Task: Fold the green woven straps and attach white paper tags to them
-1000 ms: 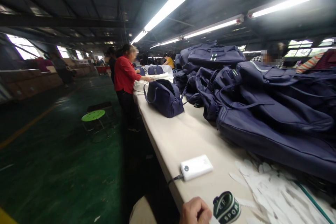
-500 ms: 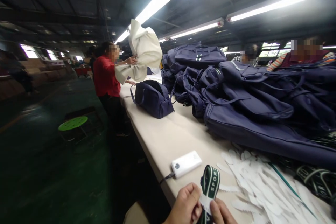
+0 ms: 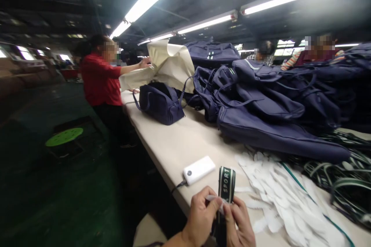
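Note:
Close to the table's front edge, a folded dark green strap [image 3: 226, 183] with white edge stripes and the lettering "SPORT" stands up between my hands. A thin white strip [image 3: 213, 198] lies across the strap. My left hand [image 3: 203, 212] pinches this strip between thumb and forefinger. My right hand [image 3: 238, 220] has its fingers closed round the strap and the strip's other side. The strap's lower end runs down between my palms and is partly hidden. To the right lies a heap of white strips [image 3: 278, 197] like the one I hold.
A white power bank [image 3: 199, 170] with a cable lies on the table [image 3: 174, 150]. Navy bags [image 3: 261, 96] are piled behind, and one navy bag [image 3: 162, 104] stands apart. Green straps [image 3: 350, 189] lie right. A person in red [image 3: 101, 73] handles cream sheeting [image 3: 174, 61]. A green stool [image 3: 64, 137] stands left.
The strap's loop has turned to face me flat, and my fingers have drawn closer over the white strip. The person in red has lowered the cream sheeting. The view has shifted rightward.

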The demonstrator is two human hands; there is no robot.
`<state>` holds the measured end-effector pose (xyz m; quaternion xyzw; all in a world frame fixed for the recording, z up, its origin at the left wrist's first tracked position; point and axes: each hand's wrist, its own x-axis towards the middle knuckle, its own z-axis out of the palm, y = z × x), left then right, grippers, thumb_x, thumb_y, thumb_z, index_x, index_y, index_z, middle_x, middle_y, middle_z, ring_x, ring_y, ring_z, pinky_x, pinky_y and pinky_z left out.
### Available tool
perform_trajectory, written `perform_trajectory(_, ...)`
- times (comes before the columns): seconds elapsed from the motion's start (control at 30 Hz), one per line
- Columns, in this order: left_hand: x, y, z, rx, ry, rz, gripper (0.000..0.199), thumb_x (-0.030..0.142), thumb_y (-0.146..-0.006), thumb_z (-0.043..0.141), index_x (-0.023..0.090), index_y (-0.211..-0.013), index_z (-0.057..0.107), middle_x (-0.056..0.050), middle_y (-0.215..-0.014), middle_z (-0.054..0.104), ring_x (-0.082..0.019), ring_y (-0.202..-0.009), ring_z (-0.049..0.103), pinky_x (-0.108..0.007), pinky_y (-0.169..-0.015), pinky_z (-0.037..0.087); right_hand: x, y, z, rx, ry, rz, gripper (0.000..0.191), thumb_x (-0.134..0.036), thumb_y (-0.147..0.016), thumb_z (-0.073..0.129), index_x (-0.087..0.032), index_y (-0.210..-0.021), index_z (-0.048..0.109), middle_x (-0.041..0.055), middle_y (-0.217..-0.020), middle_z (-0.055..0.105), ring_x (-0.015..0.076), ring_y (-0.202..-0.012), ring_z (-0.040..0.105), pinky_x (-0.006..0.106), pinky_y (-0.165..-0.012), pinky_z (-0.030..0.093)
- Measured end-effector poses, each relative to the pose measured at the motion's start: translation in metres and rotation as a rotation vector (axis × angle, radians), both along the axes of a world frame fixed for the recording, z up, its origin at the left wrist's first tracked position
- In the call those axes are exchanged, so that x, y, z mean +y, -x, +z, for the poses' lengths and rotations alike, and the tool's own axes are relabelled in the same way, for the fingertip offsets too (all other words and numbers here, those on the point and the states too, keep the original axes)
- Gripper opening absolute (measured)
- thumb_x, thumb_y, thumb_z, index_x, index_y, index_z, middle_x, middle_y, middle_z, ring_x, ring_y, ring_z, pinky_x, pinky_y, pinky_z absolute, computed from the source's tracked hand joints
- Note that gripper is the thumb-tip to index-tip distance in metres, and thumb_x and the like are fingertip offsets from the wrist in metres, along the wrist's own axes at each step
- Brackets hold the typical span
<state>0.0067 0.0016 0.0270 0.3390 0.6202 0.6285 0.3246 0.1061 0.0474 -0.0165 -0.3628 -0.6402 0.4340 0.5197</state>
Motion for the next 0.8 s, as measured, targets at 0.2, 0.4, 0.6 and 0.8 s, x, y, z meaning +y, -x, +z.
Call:
perform_trajectory(0.2, 0.005, 0.0, 0.001, -0.206, 0.034, 0.038, 0.035, 0.049, -0.083, 0.065, 0.019, -0.072, 0.049, 0.006, -0.054, 0.044, -0.008, -0.047, 0.036, -0.019, -0.046, 0.03, -0.001, 0.005, 0.035, 0.043, 0.258, 0.181, 0.038, -0.045, -0.096, 0.053, -0.019, -0.069, 0.058, 0.0014, -0.08, 0.054, 0.0158, -0.073, 0.054, 0.027, -0.07, 0.045)
perform_trajectory(0.4, 0.019, 0.017, 0.003, -0.107, 0.014, 0.001, 0.03, 0.041, -0.079, 0.068, 0.018, -0.067, 0.054, 0.005, -0.052, 0.046, -0.008, -0.049, 0.038, -0.019, -0.048, 0.033, 0.023, 0.007, 0.036, 0.156, 0.335, 0.224, 0.041, -0.041, -0.088, 0.063, -0.018, -0.057, 0.049, -0.0024, -0.068, 0.042, 0.0126, -0.064, 0.043, 0.026, -0.062, 0.036)
perform_trajectory(0.6, 0.009, 0.018, 0.018, 0.166, -0.016, 0.058, 0.025, 0.035, -0.079, 0.072, 0.018, -0.064, 0.06, 0.003, -0.054, 0.051, -0.01, -0.052, 0.043, -0.022, -0.053, 0.035, 0.02, 0.009, 0.047, 0.073, 0.103, 0.095, 0.034, -0.031, -0.095, 0.054, -0.02, -0.063, 0.047, -0.0002, -0.076, 0.051, 0.0143, -0.071, 0.049, 0.027, -0.069, 0.039)
perform_trajectory(0.8, 0.006, 0.009, 0.026, 0.218, -0.013, 0.051, 0.027, 0.04, -0.086, 0.064, 0.02, -0.069, 0.057, 0.005, -0.052, 0.048, -0.01, -0.046, 0.041, -0.023, -0.047, 0.035, 0.019, 0.006, 0.047, 0.103, 0.06, 0.12, 0.036, -0.035, -0.093, 0.06, -0.02, -0.064, 0.046, 0.0006, -0.08, 0.053, 0.0141, -0.074, 0.049, 0.027, -0.072, 0.041)
